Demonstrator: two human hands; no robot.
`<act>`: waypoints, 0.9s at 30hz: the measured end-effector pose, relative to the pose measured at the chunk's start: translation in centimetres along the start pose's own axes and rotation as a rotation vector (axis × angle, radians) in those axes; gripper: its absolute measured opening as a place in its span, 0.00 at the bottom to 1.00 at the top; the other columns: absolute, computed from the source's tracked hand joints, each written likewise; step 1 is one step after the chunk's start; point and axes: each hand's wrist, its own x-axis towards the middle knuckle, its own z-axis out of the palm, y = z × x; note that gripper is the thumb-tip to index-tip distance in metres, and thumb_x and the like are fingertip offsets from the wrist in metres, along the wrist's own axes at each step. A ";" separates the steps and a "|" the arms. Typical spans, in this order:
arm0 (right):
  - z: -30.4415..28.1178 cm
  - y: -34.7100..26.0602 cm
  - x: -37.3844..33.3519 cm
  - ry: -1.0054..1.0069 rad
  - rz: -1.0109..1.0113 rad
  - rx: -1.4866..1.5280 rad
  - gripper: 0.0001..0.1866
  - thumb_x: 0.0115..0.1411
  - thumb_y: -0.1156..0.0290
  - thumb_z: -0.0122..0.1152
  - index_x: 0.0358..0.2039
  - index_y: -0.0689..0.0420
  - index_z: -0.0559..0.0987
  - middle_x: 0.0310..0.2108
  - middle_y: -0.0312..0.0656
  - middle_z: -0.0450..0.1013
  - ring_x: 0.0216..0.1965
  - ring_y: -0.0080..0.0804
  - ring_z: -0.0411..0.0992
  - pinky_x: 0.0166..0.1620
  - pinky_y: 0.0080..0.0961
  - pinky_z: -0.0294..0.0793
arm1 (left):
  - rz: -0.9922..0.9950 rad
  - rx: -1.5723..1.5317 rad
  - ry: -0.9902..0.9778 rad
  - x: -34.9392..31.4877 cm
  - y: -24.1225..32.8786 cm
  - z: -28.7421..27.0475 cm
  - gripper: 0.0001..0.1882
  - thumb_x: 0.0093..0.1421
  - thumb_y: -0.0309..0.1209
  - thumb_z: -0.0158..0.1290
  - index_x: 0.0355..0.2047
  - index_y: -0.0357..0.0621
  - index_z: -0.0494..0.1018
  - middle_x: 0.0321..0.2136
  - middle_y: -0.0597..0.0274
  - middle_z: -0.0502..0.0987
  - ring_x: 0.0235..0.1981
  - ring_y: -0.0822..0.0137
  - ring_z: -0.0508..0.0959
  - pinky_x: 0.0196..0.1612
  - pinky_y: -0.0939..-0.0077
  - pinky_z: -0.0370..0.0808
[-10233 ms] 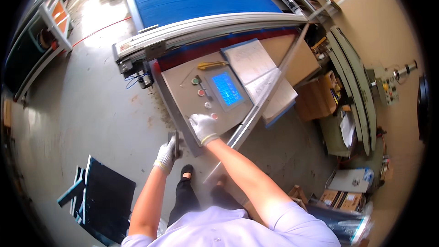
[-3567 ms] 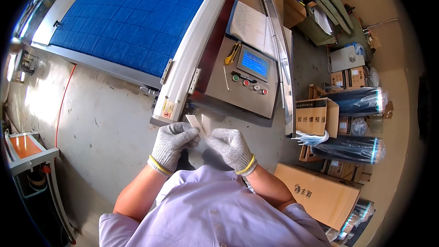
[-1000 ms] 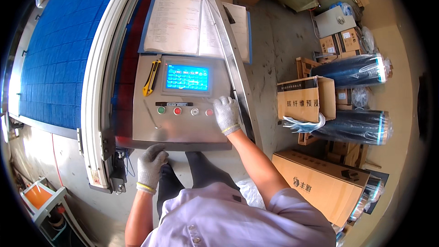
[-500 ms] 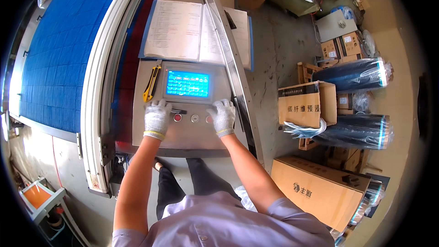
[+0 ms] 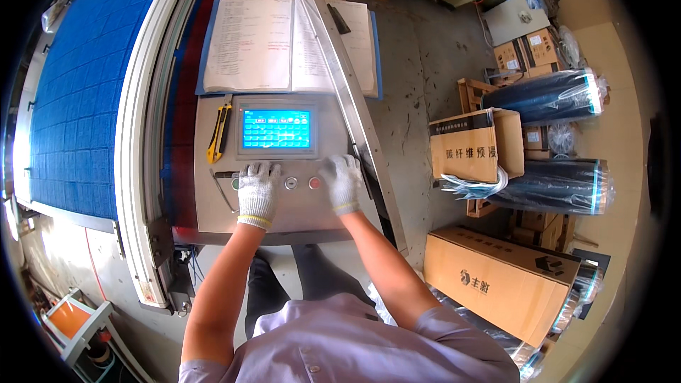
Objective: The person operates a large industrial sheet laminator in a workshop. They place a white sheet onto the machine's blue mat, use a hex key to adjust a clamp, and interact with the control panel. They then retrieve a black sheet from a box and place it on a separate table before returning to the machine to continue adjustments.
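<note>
Both of my hands wear whitish knitted gloves with yellow cuffs, over a metal control panel (image 5: 284,216). My left hand (image 5: 257,195) lies palm down, fingers stretched out, just right of a green button (image 5: 235,184). A dark, pen-like thing (image 5: 225,174) reaches toward its fingers. My right hand (image 5: 344,186) has its fingers spread, slightly blurred, beside a red button (image 5: 314,183); it holds nothing visible. Between the hands is a whitish button (image 5: 290,183). Above them glows a blue touchscreen (image 5: 276,129). A yellow utility knife (image 5: 218,135) and a thin bent metal rod (image 5: 223,193) lie left.
An open binder of printed pages (image 5: 248,42) lies beyond the screen. A slanted metal rail (image 5: 333,71) crosses the panel's right side. Along the left run a white machine beam (image 5: 142,99) and a blue bed (image 5: 85,99). Cardboard boxes (image 5: 464,152) and wrapped dark rolls (image 5: 546,96) stand right.
The view has shifted, so the panel sits farther left. My left hand has moved right across the panel, uncovering the green button and rod. My right hand has moved off the red button.
</note>
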 end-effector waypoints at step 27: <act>-0.2 1.3 0.1 -0.049 -0.301 -0.179 0.10 0.54 0.74 0.60 0.38 0.54 0.79 0.38 0.42 0.73 0.40 0.42 0.72 0.41 0.37 0.73 | 0.042 0.059 0.007 -0.1 -0.2 0.8 0.15 0.53 0.30 0.50 0.42 0.42 0.74 0.45 0.54 0.74 0.49 0.53 0.72 0.54 0.54 0.66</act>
